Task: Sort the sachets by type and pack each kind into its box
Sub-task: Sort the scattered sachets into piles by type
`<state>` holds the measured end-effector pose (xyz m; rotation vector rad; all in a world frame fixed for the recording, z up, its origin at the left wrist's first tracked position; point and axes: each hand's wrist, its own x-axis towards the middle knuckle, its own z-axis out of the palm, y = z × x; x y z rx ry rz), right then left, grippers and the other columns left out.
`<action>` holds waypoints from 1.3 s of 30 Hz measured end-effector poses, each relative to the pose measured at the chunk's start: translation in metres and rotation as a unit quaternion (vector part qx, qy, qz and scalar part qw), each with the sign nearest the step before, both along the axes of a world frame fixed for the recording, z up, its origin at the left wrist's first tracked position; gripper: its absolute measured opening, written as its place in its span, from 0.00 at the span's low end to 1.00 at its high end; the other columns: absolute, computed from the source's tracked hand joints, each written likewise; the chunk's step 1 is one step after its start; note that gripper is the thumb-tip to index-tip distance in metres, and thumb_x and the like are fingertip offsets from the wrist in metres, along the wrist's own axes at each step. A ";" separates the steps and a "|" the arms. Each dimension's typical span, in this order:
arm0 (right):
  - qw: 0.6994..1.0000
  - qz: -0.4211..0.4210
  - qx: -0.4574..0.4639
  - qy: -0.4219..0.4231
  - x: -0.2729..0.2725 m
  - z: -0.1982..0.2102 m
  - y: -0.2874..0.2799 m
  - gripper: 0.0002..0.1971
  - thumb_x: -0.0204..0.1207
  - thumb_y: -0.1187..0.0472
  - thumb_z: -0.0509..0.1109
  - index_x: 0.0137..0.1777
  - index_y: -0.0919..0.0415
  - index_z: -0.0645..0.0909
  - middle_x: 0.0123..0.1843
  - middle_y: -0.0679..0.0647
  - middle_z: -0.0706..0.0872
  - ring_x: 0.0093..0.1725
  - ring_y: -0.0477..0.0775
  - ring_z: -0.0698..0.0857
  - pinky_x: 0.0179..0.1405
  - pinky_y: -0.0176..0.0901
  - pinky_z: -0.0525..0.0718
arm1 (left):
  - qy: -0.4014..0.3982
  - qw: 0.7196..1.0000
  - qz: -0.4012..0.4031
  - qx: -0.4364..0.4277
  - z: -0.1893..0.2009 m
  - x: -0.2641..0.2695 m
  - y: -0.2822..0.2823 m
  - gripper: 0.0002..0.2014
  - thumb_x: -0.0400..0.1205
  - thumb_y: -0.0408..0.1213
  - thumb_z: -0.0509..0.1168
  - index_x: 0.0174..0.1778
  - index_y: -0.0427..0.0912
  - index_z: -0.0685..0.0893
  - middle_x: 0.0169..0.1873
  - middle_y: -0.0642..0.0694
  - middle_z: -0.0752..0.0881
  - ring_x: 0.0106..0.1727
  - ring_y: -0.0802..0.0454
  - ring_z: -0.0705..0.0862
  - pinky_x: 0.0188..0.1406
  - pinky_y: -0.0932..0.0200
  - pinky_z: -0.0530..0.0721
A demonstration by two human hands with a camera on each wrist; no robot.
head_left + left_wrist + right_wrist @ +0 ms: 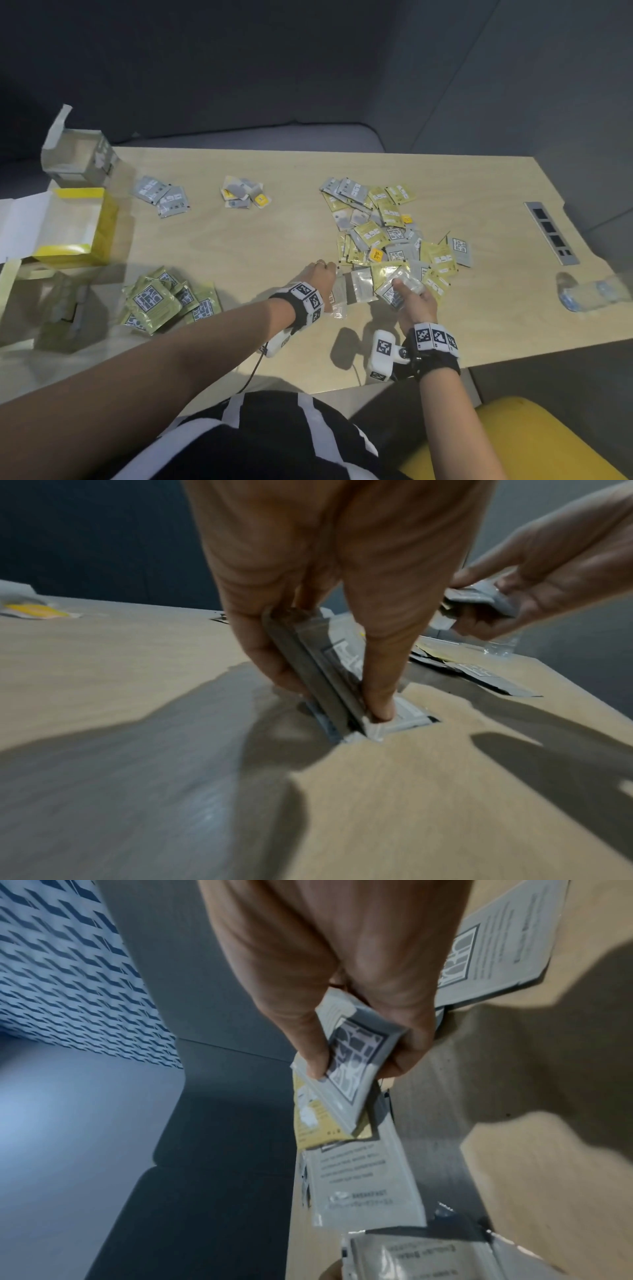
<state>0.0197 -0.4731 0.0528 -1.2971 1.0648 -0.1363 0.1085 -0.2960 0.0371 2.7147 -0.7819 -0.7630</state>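
A pale wooden counter (260, 236) fills the middle of the head view. At its upper left stands an open grey box (80, 159), and below that an open yellow box (73, 228). 2 grey sachets (161, 197) lie beside them, with a small mixed cluster (244, 197) toward the top centre. A green pile (164, 299) sits at lower left. The big unsorted heap (390, 236) spreads right of centre. A grey socket strip (551, 233) is set in near the right edge, and a clear plastic bottle (592, 291) lies below it.

Grey sachets (394, 291), yellow box (102, 219)
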 end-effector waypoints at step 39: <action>0.986 0.015 0.141 -0.082 0.036 0.017 0.055 0.08 0.74 0.70 0.73 0.51 0.67 0.78 0.44 0.62 0.85 0.46 0.61 0.86 0.49 0.63 0.86 | 0.159 0.843 0.371 -0.355 0.055 0.016 0.061 0.17 0.82 0.40 0.66 0.66 0.43 0.77 0.57 0.41 0.85 0.48 0.46 0.84 0.42 0.58 0.85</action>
